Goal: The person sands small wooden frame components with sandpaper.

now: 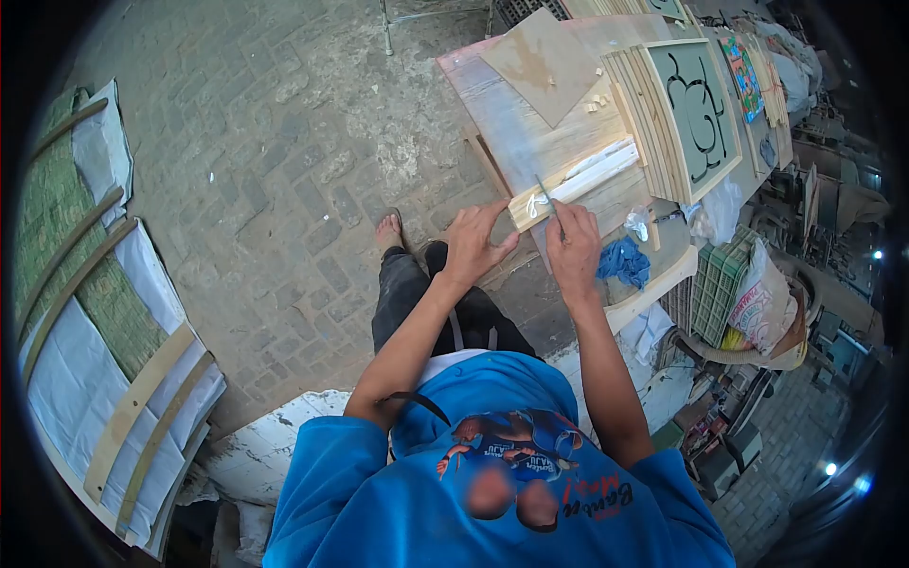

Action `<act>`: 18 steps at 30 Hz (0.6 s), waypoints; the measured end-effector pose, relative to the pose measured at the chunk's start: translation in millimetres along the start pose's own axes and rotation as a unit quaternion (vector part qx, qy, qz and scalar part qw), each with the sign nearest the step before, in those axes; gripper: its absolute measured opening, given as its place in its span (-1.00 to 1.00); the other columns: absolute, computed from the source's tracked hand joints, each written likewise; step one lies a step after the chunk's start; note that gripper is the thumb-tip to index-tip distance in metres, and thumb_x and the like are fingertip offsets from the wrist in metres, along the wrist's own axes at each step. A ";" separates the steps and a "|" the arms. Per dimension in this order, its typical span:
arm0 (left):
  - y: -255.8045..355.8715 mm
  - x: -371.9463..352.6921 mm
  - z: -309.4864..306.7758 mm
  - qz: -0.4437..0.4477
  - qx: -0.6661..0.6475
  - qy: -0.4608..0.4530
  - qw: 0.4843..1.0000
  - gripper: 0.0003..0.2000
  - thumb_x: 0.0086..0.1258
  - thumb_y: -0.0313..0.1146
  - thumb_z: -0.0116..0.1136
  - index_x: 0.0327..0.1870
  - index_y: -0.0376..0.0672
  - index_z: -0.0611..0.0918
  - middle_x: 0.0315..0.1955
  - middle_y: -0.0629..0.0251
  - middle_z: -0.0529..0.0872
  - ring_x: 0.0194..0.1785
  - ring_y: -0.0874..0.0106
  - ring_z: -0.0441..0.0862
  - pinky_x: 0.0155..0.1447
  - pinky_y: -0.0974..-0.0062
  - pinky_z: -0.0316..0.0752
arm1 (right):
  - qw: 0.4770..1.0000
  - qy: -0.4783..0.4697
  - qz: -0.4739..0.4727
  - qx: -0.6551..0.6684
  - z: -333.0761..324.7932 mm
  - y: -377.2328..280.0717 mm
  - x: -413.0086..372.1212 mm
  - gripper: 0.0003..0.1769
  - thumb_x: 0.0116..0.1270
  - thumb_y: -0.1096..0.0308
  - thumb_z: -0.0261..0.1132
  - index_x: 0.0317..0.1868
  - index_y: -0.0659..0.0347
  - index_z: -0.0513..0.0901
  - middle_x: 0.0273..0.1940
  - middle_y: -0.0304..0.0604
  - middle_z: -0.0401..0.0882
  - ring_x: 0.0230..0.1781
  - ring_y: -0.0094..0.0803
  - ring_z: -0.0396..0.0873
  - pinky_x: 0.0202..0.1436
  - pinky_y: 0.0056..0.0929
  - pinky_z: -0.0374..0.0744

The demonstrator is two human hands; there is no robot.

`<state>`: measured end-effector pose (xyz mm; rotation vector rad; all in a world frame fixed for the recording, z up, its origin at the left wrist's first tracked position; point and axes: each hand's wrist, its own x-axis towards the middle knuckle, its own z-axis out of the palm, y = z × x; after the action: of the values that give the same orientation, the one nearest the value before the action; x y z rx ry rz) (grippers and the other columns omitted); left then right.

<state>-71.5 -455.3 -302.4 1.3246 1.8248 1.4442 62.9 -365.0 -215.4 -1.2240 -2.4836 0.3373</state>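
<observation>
Fingers of the left hand (472, 244) are closed narrowly on the near end of a pale wooden strip (578, 182) and press it down on the surface (525, 142). The strip lies diagonally at the near edge of that surface and runs away to the upper right. White matter shows on its near end; whether it is glue or filler cannot be told. Just to the right, a thin tool (544, 192) stands tilted over the white patch. It is held by the right hand (574, 248), whose fingers are pinched tight around its lower part. Assessment: this is fine work at the strip's end. It is best done with the left hand clamping firmly clear of the tool tip, with short strokes directed away from the holding fingers, and with the strip kept flat so that it cannot pivot. A blue cloth (622, 260) lies near the right hand. A framed panel (696, 104) stands beyond, close to the strip's far part.
</observation>
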 end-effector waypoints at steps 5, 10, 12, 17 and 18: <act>1.8 -4.2 0.2 -0.034 0.029 -0.033 0.998 -0.42 0.06 -0.33 0.47 0.18 -0.16 0.59 -0.11 0.19 0.72 -0.06 0.22 0.63 0.02 0.29 0.46 | 1.000 -0.025 -0.014 0.004 5.5 -24.4 -12.8 -0.69 0.16 0.58 0.31 -0.04 0.29 0.70 -0.21 -0.06 0.63 -0.22 -0.09 0.59 -0.12 -0.18 0.57; 0.1 -7.8 7.9 -0.043 -0.024 0.002 0.999 -0.38 0.03 -0.39 0.47 0.22 -0.16 0.57 -0.07 0.13 0.72 0.00 0.15 0.63 0.11 0.27 0.44 | 1.000 -0.024 -0.004 0.004 8.3 -33.5 -17.5 -0.68 0.14 0.60 0.33 -0.05 0.31 0.71 -0.20 -0.04 0.65 -0.21 -0.09 0.61 -0.12 -0.20 0.59; -0.8 -9.4 9.6 -0.049 -0.032 0.002 0.998 -0.38 0.03 -0.39 0.46 0.22 -0.16 0.57 -0.08 0.13 0.72 -0.01 0.14 0.62 0.11 0.26 0.44 | 1.000 -0.022 -0.004 0.009 8.3 -33.4 -18.0 -0.67 0.14 0.60 0.33 -0.04 0.31 0.70 -0.19 -0.04 0.65 -0.20 -0.09 0.61 -0.12 -0.19 0.59; -6.7 -12.5 12.1 -0.062 -0.039 -0.008 0.997 -0.37 0.03 -0.40 0.46 0.24 -0.16 0.56 -0.08 0.13 0.72 -0.04 0.14 0.62 0.12 0.24 0.44 | 0.999 -0.025 -0.013 0.037 9.8 -44.1 -23.0 -0.71 0.14 0.59 0.31 -0.08 0.33 0.71 -0.23 -0.05 0.64 -0.27 -0.10 0.59 -0.15 -0.21 0.58; -7.3 -11.3 11.5 -0.039 -0.041 0.003 0.998 -0.36 0.03 -0.40 0.46 0.24 -0.16 0.56 -0.09 0.14 0.72 -0.06 0.14 0.62 0.11 0.24 0.44 | 0.998 -0.030 -0.004 0.059 9.0 -46.0 -21.7 -0.73 0.15 0.60 0.30 -0.09 0.34 0.71 -0.23 -0.04 0.65 -0.26 -0.10 0.59 -0.15 -0.23 0.58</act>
<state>-60.2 -459.7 -315.3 1.1980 1.7798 1.4671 38.5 -410.3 -211.4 -1.1730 -2.4789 0.5180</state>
